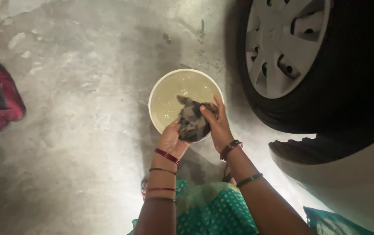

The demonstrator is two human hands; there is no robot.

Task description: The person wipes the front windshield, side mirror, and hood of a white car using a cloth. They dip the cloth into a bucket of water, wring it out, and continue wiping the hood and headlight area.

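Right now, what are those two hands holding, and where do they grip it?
A dark, wet, bunched cloth: left hand grips its lower left, right hand its right side, over the white round bucket.

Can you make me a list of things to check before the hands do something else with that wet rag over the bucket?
1. Both hands on the rag: ok. Left hand holds it from below, right hand from the side.
2. Rag over the bucket, so drips fall in: ok.
3. Bucket upright on the floor with water in it: ok.
4. Bucket apart from the car wheel: ok, a gap shows.
5. Rag wrung out enough: cannot tell.
6. Water clean: cannot tell, it looks cloudy.
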